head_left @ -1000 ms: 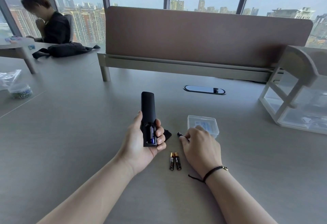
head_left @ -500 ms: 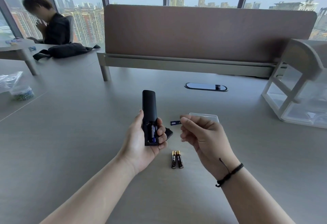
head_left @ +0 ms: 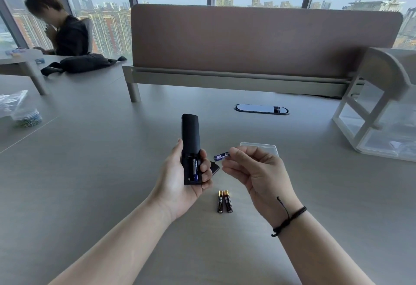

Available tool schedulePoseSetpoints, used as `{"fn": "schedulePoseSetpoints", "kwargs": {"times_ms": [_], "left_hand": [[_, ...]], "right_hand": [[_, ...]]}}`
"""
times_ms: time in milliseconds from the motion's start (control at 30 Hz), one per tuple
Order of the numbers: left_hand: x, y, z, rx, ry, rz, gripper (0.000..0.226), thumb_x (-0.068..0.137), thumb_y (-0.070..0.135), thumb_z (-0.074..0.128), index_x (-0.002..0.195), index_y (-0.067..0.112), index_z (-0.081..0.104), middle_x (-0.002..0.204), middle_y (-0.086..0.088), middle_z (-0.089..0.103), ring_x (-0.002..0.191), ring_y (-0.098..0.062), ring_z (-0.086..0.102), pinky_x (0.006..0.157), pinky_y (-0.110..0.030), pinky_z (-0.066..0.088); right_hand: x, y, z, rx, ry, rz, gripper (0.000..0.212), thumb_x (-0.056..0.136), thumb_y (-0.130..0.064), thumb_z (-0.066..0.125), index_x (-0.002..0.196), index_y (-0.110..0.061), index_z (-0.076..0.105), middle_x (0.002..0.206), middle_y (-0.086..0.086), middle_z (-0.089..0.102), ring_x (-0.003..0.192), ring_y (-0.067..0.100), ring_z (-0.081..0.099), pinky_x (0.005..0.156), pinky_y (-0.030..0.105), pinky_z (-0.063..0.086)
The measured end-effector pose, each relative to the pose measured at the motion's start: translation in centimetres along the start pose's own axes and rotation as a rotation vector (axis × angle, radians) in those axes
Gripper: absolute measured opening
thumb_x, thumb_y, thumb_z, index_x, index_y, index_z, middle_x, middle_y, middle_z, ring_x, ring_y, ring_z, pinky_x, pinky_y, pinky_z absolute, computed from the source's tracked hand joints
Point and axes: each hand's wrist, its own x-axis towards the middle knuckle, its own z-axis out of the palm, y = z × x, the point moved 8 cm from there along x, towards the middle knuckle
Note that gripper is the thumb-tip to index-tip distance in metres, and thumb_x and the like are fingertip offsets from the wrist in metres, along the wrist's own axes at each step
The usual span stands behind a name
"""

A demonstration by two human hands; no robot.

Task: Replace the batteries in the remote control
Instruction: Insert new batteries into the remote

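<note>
My left hand (head_left: pixel 180 181) grips a black remote control (head_left: pixel 191 136) back side up, its battery bay open. One blue battery (head_left: pixel 195 169) sits in the right slot of the bay; the left slot looks empty. My right hand (head_left: pixel 254 172) pinches a second blue battery (head_left: pixel 221 156) between thumb and fingertips, held level just right of the remote. The black battery cover (head_left: pixel 215 167) lies on the table behind my left fingers, mostly hidden. Two black-and-gold batteries (head_left: pixel 224 201) lie side by side on the table between my wrists.
A clear plastic case (head_left: pixel 258 147) sits on the grey table (head_left: pixel 90 172) behind my right hand. A white drawer unit (head_left: pixel 371 127) stands at the right, a desk divider (head_left: pixel 258 39) at the back. A person sits at the far left beside a black bag (head_left: pixel 83 63).
My right hand picked the blue battery up off the table near the case, turned palm-up and brought it close to the remote. The left hand kept the remote nearly still.
</note>
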Motion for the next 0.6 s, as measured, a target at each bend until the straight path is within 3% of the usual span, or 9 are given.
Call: {"fn": "schedulePoseSetpoints", "kwargs": {"times_ms": [67, 267, 467, 600], "left_hand": [[-0.1, 0.0, 0.0, 0.001, 0.003, -0.002, 0.055, 0.094, 0.06, 0.038, 0.078, 0.011, 0.057, 0.064, -0.006, 0.041, 0.052, -0.02, 0.037, 0.052, -0.033, 0.025], [-0.3, -0.2, 0.3, 0.032, 0.008, -0.015, 0.056, 0.095, 0.06, 0.038, 0.078, 0.011, 0.058, 0.064, -0.006, 0.043, 0.053, -0.02, 0.039, 0.054, -0.032, 0.029], [-0.5, -0.6, 0.6, 0.08, -0.01, -0.044, 0.057, 0.095, 0.061, 0.037, 0.081, 0.011, 0.06, 0.065, -0.008, 0.046, 0.053, -0.021, 0.041, 0.054, -0.032, 0.037], [-0.5, -0.6, 0.6, 0.062, -0.035, -0.045, 0.058, 0.095, 0.062, 0.035, 0.082, 0.01, 0.057, 0.065, -0.009, 0.046, 0.054, -0.022, 0.039, 0.055, -0.033, 0.035]], "right_hand": [[0.0, 0.0, 0.2, -0.004, 0.004, -0.006, 0.005, 0.075, -0.006, 0.075, 0.074, -0.004, 0.071, 0.064, 0.012, 0.071, 0.059, 0.019, 0.071, 0.071, 0.033, 0.064], [-0.4, -0.1, 0.7, -0.081, -0.015, -0.052, 0.022, 0.084, -0.001, 0.07, 0.064, -0.01, 0.075, 0.062, 0.01, 0.073, 0.058, 0.018, 0.071, 0.069, 0.033, 0.064], [-0.7, 0.1, 1.3, -0.039, -0.025, -0.026, 0.017, 0.088, 0.001, 0.066, 0.072, -0.003, 0.063, 0.064, 0.016, 0.072, 0.058, 0.022, 0.073, 0.062, 0.03, 0.061], [-0.7, 0.4, 1.1, 0.06, -0.004, 0.05, 0.008, 0.094, 0.0, 0.059, 0.087, -0.003, 0.061, 0.065, 0.012, 0.068, 0.057, 0.026, 0.072, 0.055, 0.032, 0.062]]}}
